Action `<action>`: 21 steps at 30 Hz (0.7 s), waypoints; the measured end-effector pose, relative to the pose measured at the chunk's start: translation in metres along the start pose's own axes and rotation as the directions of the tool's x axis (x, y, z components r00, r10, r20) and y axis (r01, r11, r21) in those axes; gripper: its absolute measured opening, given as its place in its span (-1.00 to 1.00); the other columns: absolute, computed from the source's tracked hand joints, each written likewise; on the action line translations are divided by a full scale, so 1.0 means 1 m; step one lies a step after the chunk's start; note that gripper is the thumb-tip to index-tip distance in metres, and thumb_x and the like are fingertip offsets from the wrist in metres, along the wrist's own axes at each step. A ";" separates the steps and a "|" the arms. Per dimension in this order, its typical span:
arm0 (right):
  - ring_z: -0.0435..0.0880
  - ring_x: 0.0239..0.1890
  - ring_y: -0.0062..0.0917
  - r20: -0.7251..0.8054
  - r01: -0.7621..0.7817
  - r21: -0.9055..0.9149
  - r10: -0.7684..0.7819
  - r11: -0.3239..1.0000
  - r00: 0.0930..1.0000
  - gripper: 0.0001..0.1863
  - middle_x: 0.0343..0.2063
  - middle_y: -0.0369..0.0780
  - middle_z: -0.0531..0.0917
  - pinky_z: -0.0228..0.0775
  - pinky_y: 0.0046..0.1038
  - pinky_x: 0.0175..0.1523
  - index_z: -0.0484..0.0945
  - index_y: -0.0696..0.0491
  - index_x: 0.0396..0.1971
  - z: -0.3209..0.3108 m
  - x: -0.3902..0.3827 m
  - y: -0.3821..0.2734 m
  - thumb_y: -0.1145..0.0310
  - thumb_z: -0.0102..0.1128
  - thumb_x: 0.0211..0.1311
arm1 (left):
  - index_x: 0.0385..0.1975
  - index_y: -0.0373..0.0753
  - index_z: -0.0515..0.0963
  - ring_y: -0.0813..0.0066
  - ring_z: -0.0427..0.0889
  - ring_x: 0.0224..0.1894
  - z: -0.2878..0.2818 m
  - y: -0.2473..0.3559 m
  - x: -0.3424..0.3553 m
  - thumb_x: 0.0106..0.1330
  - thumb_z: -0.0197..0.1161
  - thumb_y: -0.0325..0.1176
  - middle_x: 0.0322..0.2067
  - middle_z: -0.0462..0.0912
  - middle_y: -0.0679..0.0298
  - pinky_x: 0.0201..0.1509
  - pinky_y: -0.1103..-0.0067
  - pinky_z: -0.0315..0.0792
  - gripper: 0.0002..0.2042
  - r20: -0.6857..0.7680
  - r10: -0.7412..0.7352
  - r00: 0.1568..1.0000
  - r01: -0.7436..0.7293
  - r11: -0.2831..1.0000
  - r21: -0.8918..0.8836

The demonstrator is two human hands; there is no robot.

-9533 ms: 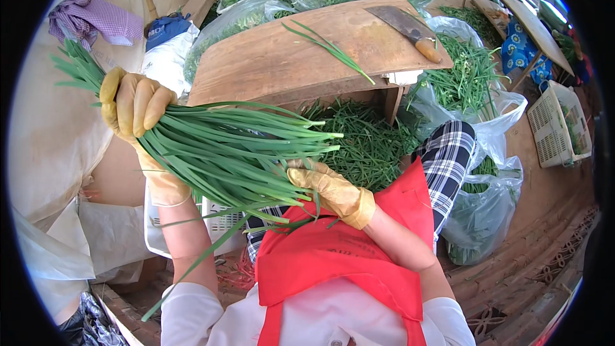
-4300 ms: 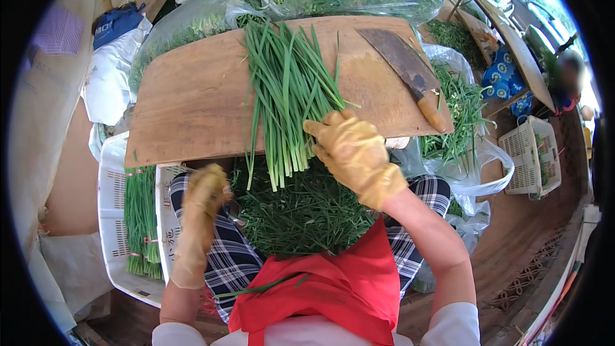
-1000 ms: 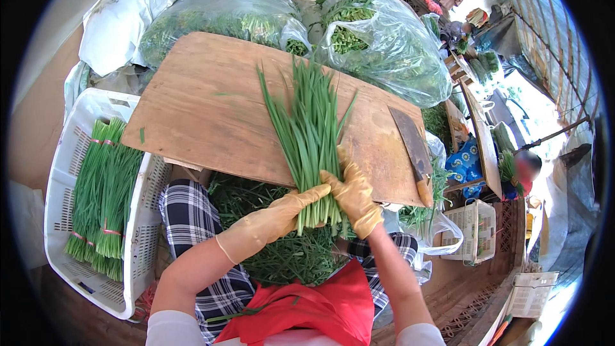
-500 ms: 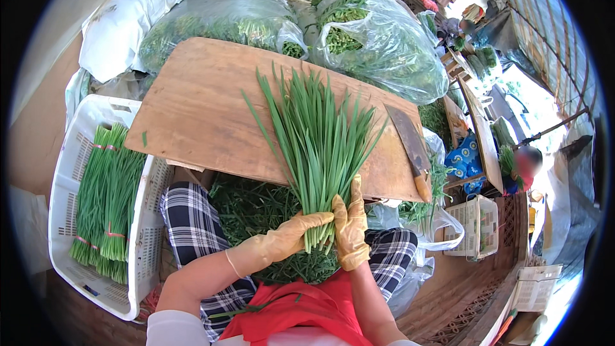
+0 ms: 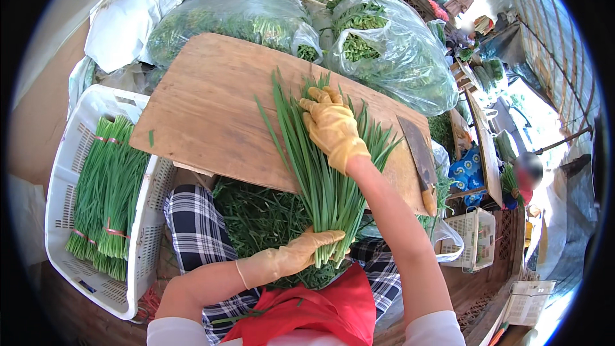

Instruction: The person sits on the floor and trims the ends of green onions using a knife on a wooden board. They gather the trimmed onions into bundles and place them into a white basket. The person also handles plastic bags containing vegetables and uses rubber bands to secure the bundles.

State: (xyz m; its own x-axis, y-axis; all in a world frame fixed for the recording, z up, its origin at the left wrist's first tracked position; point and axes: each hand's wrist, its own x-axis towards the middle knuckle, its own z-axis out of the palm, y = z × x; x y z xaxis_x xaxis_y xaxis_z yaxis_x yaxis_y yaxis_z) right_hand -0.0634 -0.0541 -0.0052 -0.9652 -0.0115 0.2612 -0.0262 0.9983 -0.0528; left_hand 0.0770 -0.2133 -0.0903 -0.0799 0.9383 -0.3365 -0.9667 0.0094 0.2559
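From my station I have the left grip [image 5: 307, 247] closed around the pale lower ends of a bundle of green stalks [image 5: 320, 186], thumb across the front. My right grip [image 5: 333, 127] rests on the leafy upper part, fingers partly curled; I cannot tell whether it has hold of any leaves. The bundle slants over the near edge of the wooden table [image 5: 218, 102], its leaves above the board and its cut ends toward the lap. A broad knife [image 5: 418, 152] lies to its right; left of the table, a white crate [image 5: 146, 243] holds tied bunches [image 5: 96, 179].
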 end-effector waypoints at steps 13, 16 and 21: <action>0.35 0.27 -0.21 0.267 -0.194 0.166 0.145 0.967 0.953 -0.63 0.13 -0.11 0.51 0.20 -0.24 0.33 0.62 0.02 -0.06 0.036 0.030 0.033 0.27 0.28 0.11 | 0.16 -0.33 0.44 0.32 0.67 -0.06 0.000 0.003 -0.001 0.43 0.13 -0.28 0.04 0.61 0.15 -0.03 0.42 0.60 -0.62 0.063 -0.005 0.998 0.004 1.000 0.008; 0.29 0.31 -0.12 0.318 -0.171 0.058 0.144 0.984 0.937 -0.41 0.25 -0.06 0.40 0.14 -0.21 0.39 0.44 -0.01 0.20 0.029 0.032 0.021 0.28 0.23 0.09 | 0.17 -0.34 0.42 0.29 0.66 -0.01 -0.004 0.001 0.001 0.44 0.12 -0.26 0.04 0.60 0.14 0.02 0.41 0.58 -0.61 0.088 -0.007 0.996 0.008 1.000 -0.011; 0.33 0.28 -0.17 0.406 -0.263 0.010 0.237 0.965 0.883 -0.50 0.23 -0.11 0.42 0.23 -0.24 0.34 0.55 -0.02 0.07 0.034 0.053 0.017 0.25 0.20 0.05 | 0.20 -0.34 0.39 0.24 0.62 0.06 -0.003 -0.002 0.001 0.45 0.10 -0.23 0.07 0.58 0.10 0.07 0.39 0.56 -0.58 0.129 0.031 0.991 -0.020 0.996 -0.085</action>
State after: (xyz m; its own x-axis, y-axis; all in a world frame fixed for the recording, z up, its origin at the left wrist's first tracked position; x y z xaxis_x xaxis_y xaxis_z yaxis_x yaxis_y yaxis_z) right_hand -0.1239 -0.0394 -0.0246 -0.9638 0.2030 -0.1729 0.2265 0.9654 -0.1292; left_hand 0.0779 -0.2134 -0.0942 -0.0776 0.9748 -0.2090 -0.9820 -0.0386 0.1849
